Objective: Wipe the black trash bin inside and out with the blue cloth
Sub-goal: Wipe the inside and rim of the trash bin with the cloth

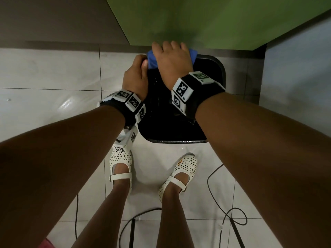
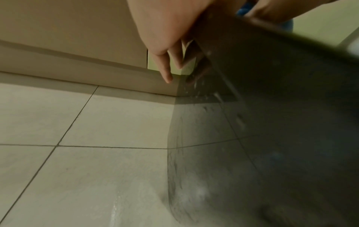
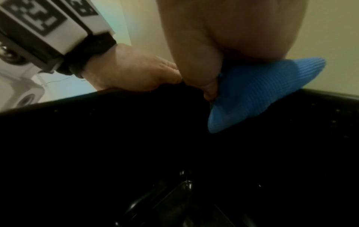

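While the black trash bin (image 1: pixel 180 120) stands on the tiled floor (image 1: pixel 53 74) against a green wall (image 1: pixel 215 20), both hands work at its far rim.

The right hand (image 1: pixel 172 59) lies over the ribbed blue cloth (image 3: pixel 258 93), thumb tucked under, clamping it on the bin's far rim. The left hand (image 1: pixel 136 77) grips the rim just left of the cloth, fingers (image 2: pixel 165 72) down the glossy, streaked outer wall. The bin is rounded-rectangular, its inside dark with wet glints.
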Tool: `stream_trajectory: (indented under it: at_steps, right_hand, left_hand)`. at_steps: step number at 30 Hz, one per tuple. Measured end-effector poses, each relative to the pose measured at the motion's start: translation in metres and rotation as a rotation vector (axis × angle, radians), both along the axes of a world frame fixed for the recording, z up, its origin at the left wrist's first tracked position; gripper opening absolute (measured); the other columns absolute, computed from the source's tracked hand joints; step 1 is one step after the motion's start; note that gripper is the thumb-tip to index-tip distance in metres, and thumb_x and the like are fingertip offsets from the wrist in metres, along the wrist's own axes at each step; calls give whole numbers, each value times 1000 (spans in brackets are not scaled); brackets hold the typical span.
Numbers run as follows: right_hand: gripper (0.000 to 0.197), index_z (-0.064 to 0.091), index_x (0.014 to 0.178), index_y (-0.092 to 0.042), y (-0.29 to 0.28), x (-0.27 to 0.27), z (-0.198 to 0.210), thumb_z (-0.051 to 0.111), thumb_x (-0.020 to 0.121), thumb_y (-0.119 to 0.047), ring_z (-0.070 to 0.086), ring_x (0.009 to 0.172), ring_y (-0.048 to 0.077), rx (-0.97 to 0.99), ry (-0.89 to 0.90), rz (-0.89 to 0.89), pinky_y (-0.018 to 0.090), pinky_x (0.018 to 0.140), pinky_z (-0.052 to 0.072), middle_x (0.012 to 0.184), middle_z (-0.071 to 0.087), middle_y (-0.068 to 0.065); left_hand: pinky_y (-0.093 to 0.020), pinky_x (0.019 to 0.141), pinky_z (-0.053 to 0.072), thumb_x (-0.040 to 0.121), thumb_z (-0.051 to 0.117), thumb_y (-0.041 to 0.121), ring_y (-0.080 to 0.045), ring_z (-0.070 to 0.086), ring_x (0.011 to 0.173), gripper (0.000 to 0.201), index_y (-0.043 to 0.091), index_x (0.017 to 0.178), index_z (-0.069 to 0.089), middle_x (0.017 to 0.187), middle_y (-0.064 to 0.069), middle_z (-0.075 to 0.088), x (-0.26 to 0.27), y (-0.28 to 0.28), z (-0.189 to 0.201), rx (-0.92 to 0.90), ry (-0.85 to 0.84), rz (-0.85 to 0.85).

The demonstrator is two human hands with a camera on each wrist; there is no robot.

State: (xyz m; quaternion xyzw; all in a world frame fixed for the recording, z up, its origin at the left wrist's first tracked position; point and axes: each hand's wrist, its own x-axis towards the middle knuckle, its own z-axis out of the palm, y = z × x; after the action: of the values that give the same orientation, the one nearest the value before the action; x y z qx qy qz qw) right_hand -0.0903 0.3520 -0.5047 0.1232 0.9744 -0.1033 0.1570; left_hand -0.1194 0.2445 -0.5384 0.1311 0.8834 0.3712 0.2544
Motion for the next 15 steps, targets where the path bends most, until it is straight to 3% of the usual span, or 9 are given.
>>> stream_trajectory:
  at_steps: [3, 5, 6, 10, 13, 15]
  right_hand:
    - [55, 59, 111, -9, -4, 3, 5, 16, 77, -12, 60, 96, 31, 35, 6, -24, 39, 86, 44, 99, 66, 14]
    - [41, 67, 82, -16, -2, 9, 4, 28, 71, -13, 65, 69, 25, 50, -34, -18, 33, 69, 51, 70, 68, 5]
    - [37, 67, 76, -17, 4, 12, -1, 31, 68, -13, 64, 63, 24, 61, -34, -21, 31, 65, 52, 64, 66, 3]
    - [35, 65, 89, -14, 27, 31, 3, 38, 67, -9, 65, 77, 28, 179, 56, -191, 45, 77, 52, 78, 67, 9]
    - [39, 49, 120, -10, 53, 46, -9, 43, 83, 2, 49, 112, 35, 141, 8, -248, 51, 96, 39, 118, 56, 17]
    - [42, 40, 128, -9, 62, 57, -11, 46, 87, 2, 45, 116, 38, 107, -43, -399, 50, 94, 41, 127, 49, 19]
  left_hand:
    - [-19, 63, 30, 99, 31, 23, -19, 54, 83, 33, 3, 114, 51, 102, -18, 65, 1, 0, 2, 19, 8, 14]
    - [-21, 65, 33, 99, 31, 24, -23, 57, 86, 33, 4, 114, 51, 101, -17, 66, 2, -1, 2, 18, 13, 18]
    - [-23, 66, 35, 99, 30, 25, -26, 59, 88, 33, 4, 114, 51, 100, -17, 66, 3, -1, 2, 14, 14, 21]
    - [-30, 73, 43, 99, 29, 26, -27, 59, 88, 33, 5, 113, 50, 98, -17, 65, 4, -1, 4, 7, 10, 28]
    - [-24, 69, 39, 99, 29, 26, -19, 53, 82, 33, 5, 113, 50, 95, -11, 63, 4, -1, 4, 4, 12, 35]
    - [-22, 68, 37, 99, 30, 26, -17, 52, 80, 33, 4, 113, 50, 93, -10, 61, 5, -1, 3, 2, 14, 42]
